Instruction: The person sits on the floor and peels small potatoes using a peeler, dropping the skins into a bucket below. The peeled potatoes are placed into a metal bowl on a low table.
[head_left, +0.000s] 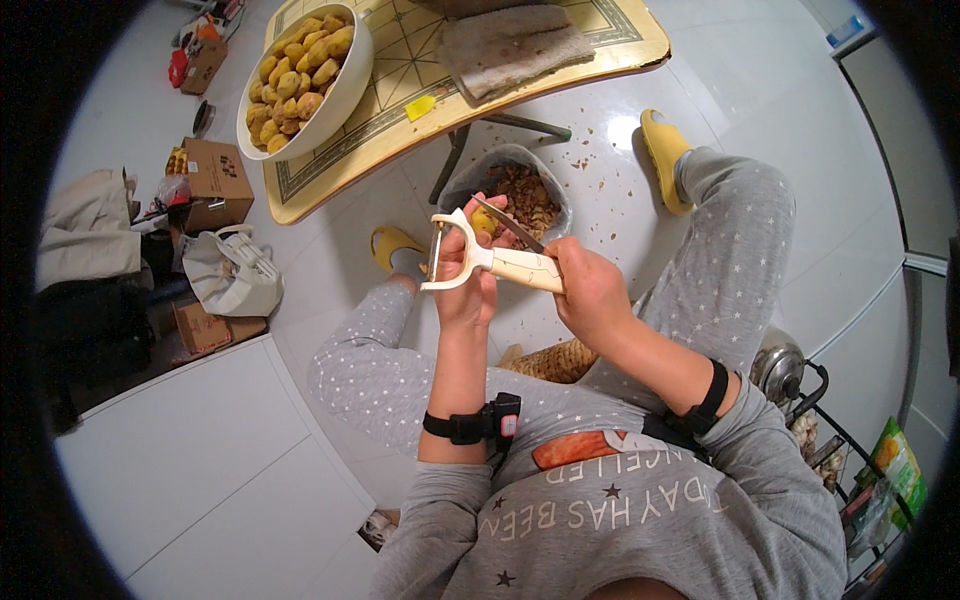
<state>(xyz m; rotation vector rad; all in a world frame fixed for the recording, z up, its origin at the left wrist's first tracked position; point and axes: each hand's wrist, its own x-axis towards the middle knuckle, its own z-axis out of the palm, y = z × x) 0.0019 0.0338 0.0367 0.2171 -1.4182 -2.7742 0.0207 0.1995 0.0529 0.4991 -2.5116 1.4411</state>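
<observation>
My left hand (459, 281) is palm up, its fingers curled round a small yellow peeled piece of produce (483, 222), a potato or chestnut by its look. My right hand (596, 289) grips the cream handle of a Y-shaped peeler (525, 270) together with a knife. The knife's narrow blade (517, 228) points at the yellow piece, and its tip appears close to it. The peeler's head lies across the view of my left palm. Below both hands stands a lined waste bin (564, 196), holding many brown peelings (529, 196).
A white bowl (361, 79) of similar yellow pieces stands on a low folding table (397, 146), beside a grey-brown cloth (517, 52) and a yellow scrap (420, 108). Peelings dot the floor. Cardboard boxes (217, 180) and a tote bag (232, 274) lie left; a metal pot (776, 367) sits right.
</observation>
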